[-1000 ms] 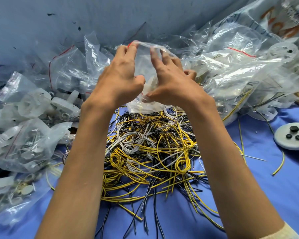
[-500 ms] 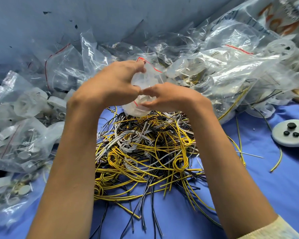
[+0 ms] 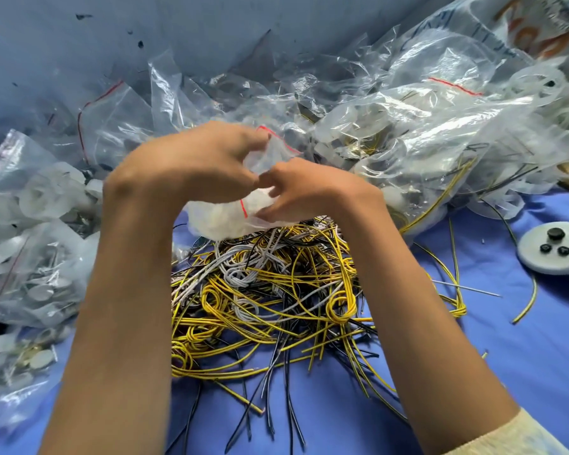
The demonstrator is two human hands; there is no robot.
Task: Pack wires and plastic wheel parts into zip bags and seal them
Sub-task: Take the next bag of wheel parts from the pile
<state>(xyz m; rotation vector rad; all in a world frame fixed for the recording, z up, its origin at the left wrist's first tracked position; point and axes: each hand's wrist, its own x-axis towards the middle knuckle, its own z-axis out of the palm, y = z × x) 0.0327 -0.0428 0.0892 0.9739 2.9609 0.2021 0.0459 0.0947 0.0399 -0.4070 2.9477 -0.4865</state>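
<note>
Zip bag (image 3: 230, 215), mid-frame above the wire pile (image 3: 270, 290), looks filled; my left grip (image 3: 191, 165) and right grip (image 3: 312, 188) both pinch its red-lined mouth. I judge sealing is in hand: next, press along the strip. Packed bags (image 3: 30, 257) crowd the left; open surface (image 3: 523, 362) lies lower right.

**Glossy film over matt cloth**

We see a zip bag (image 3: 219, 221) of thin, clear, crinkled plastic film, glossy like the heaped bags (image 3: 424, 126) behind it. The wires (image 3: 270, 290) wear smooth yellow, white and black plastic insulation. The wheel parts (image 3: 51, 195) look like milky, matt plastic. Beneath lies matt blue cloth (image 3: 506, 372).
</note>
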